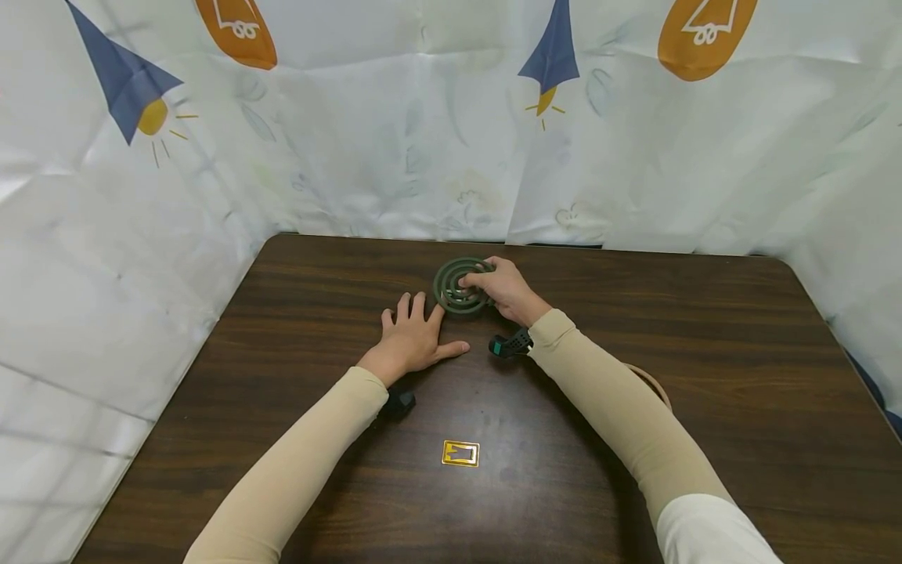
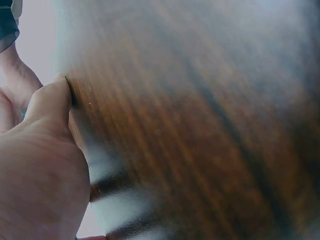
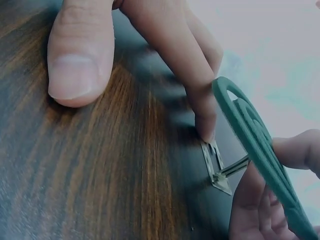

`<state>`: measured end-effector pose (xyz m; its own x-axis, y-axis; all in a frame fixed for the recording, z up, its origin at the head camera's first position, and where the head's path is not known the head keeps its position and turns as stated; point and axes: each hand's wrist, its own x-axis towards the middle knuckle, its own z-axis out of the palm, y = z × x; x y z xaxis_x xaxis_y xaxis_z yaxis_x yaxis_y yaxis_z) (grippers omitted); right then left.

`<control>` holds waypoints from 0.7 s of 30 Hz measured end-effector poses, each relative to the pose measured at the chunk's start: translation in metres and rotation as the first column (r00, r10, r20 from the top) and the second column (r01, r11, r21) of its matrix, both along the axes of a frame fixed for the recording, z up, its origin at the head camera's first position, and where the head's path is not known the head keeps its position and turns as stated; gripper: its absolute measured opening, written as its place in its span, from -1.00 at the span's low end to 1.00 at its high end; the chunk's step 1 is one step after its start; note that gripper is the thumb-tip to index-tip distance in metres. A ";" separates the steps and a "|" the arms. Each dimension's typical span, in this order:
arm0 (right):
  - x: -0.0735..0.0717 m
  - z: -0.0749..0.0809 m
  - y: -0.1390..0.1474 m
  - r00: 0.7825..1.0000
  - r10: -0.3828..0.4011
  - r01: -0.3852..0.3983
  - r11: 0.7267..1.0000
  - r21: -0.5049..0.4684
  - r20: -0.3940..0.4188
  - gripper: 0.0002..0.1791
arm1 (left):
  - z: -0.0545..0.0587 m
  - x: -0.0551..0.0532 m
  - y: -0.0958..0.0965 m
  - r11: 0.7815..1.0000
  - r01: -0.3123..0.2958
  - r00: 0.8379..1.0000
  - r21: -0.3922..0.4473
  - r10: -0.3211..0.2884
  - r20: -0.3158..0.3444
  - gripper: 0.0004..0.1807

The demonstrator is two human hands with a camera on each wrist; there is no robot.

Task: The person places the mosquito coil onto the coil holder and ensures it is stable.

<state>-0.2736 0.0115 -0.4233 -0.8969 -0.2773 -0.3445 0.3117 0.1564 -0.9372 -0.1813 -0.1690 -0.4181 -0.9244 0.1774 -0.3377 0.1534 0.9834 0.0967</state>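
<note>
A green mosquito coil (image 1: 441,291) is held at its right side by my right hand (image 1: 509,291), thumb on top near the spiral's centre. In the right wrist view the coil (image 3: 255,147) stands tilted above a small metal coil stand (image 3: 236,166), whose upright tab reaches the coil's underside. Whether the tab passes through it is hidden. My left hand (image 1: 409,341) lies spread on the table left of the coil, its index finger touching the stand's flat base. A second flat metal stand (image 1: 461,453), yellowish and rectangular, lies nearer the front.
Under everything is a dark wood-grain table (image 1: 705,352) with rounded back corners. A white printed cloth (image 1: 437,157) hangs behind it and along the sides. Black wrist devices (image 1: 510,345) sit at both wrists, and a beige cable (image 1: 651,384) shows beside the right forearm.
</note>
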 end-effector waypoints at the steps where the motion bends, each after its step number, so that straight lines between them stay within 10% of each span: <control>1: 0.000 0.000 0.000 1.000 -0.002 0.002 1.000 -0.006 0.004 -0.25 | 0.000 0.000 0.000 1.000 0.000 1.000 -0.001 0.000 0.001 0.05; 21: 0.007 0.002 -0.003 1.000 -0.030 0.030 0.998 -0.049 0.006 -0.46 | 0.002 0.001 0.000 1.000 0.006 1.000 0.006 -0.006 -0.004 0.05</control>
